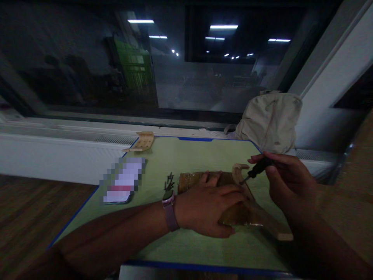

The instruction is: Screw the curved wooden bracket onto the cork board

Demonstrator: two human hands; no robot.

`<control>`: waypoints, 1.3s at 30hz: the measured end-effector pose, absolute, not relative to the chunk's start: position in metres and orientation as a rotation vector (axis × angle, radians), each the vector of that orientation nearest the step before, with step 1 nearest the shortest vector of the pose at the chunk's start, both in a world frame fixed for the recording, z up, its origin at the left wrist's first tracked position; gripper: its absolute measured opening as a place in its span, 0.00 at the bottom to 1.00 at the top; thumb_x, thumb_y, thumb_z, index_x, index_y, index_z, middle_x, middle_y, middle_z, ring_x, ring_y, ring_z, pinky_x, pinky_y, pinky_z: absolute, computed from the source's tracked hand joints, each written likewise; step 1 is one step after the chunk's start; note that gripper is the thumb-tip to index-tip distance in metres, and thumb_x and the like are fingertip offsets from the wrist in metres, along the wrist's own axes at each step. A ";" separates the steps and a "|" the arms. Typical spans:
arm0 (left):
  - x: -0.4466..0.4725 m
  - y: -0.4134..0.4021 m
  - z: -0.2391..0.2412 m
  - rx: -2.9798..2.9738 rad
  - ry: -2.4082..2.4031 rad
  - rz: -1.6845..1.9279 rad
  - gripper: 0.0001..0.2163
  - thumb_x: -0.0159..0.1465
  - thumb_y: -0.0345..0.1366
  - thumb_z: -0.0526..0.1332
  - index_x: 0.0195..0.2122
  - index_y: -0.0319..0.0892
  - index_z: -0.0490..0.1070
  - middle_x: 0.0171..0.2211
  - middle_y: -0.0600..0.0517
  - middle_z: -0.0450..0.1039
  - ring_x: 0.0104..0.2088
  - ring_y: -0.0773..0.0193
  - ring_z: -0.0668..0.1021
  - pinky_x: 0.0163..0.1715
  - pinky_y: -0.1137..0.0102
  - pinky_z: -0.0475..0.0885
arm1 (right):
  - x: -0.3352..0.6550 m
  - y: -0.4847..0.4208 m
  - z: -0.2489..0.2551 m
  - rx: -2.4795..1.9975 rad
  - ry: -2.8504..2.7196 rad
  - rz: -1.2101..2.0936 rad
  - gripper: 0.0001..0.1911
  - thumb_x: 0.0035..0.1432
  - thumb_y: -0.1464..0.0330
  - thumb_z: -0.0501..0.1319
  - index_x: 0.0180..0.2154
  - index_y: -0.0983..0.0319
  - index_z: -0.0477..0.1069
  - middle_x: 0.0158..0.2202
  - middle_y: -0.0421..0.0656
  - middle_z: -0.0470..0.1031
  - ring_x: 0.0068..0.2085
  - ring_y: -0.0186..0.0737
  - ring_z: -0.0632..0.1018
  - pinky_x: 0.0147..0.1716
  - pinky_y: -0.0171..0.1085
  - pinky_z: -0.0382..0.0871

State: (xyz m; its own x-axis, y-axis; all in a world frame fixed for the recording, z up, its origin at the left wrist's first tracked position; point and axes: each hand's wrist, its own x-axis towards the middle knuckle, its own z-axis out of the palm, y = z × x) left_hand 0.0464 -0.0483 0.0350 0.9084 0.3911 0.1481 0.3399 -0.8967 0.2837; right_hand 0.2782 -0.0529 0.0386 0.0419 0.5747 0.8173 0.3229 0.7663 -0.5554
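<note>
Left forearm [110, 229] reaching across a green cutting mat [201, 155], screwdriver [258, 168] set against a wooden workpiece [201, 182]

Left hand [206, 206], fingers spread flat, presses the wooden workpiece down, seemingly to steady it against the screwdriver closed in the right hand [291, 182]; tip at a curved wooden arm [240, 173]. Piece sits toward the mat's near right, a long wooden end [276, 232] nearing its edge. Loose screws [169, 181] just left, within reach. Flat wooden part [142, 140] on far edge; canvas bag [269, 120] beyond far right corner
</note>
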 end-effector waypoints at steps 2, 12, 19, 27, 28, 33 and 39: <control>0.046 -0.048 0.035 2.819 0.552 0.287 0.36 0.64 0.51 0.70 0.69 0.43 0.64 0.71 0.47 0.63 0.68 0.28 0.63 0.67 0.35 0.57 | 0.279 -0.050 0.037 -0.755 -1.523 0.235 0.11 0.66 0.64 0.70 0.49 0.54 0.78 0.38 0.42 0.86 0.37 0.40 0.87 0.39 0.40 0.85; 0.045 -0.050 0.035 2.796 0.570 0.298 0.37 0.62 0.48 0.72 0.70 0.46 0.62 0.73 0.48 0.62 0.70 0.28 0.60 0.67 0.32 0.54 | 0.290 -0.042 0.038 -0.839 -1.556 0.028 0.09 0.68 0.60 0.66 0.48 0.52 0.81 0.40 0.43 0.80 0.40 0.40 0.82 0.38 0.39 0.79; 0.045 -0.052 0.040 2.779 0.622 0.197 0.36 0.62 0.44 0.72 0.70 0.45 0.63 0.72 0.47 0.62 0.71 0.29 0.59 0.69 0.33 0.53 | 0.279 -0.049 0.034 -0.711 -1.645 0.299 0.14 0.72 0.65 0.61 0.56 0.49 0.77 0.47 0.43 0.84 0.46 0.41 0.85 0.46 0.45 0.83; 0.045 -0.052 0.041 2.750 0.642 0.150 0.36 0.62 0.44 0.71 0.70 0.47 0.63 0.73 0.49 0.60 0.73 0.29 0.56 0.70 0.31 0.51 | 0.281 -0.044 0.036 -0.832 -1.475 0.012 0.10 0.59 0.63 0.73 0.41 0.54 0.76 0.34 0.37 0.74 0.33 0.36 0.77 0.32 0.36 0.73; 0.046 -0.052 0.041 2.748 0.647 0.146 0.36 0.62 0.44 0.71 0.71 0.46 0.63 0.74 0.50 0.59 0.73 0.29 0.55 0.70 0.31 0.51 | 0.282 -0.045 0.037 -0.839 -1.516 -0.032 0.08 0.61 0.63 0.72 0.40 0.55 0.76 0.33 0.38 0.74 0.33 0.37 0.76 0.32 0.37 0.72; 0.048 -0.051 0.042 2.751 0.653 0.146 0.37 0.62 0.44 0.71 0.71 0.47 0.62 0.73 0.50 0.60 0.73 0.29 0.55 0.70 0.32 0.51 | 0.283 -0.052 0.042 -0.733 -1.722 -0.042 0.16 0.75 0.60 0.55 0.57 0.53 0.77 0.44 0.45 0.79 0.43 0.44 0.80 0.42 0.46 0.77; 0.047 -0.051 0.043 2.763 0.655 0.140 0.36 0.62 0.44 0.71 0.70 0.46 0.63 0.73 0.49 0.61 0.72 0.29 0.56 0.69 0.32 0.52 | 0.279 -0.050 0.035 -0.747 -1.672 0.210 0.15 0.73 0.67 0.59 0.58 0.50 0.75 0.44 0.42 0.81 0.43 0.39 0.84 0.43 0.43 0.81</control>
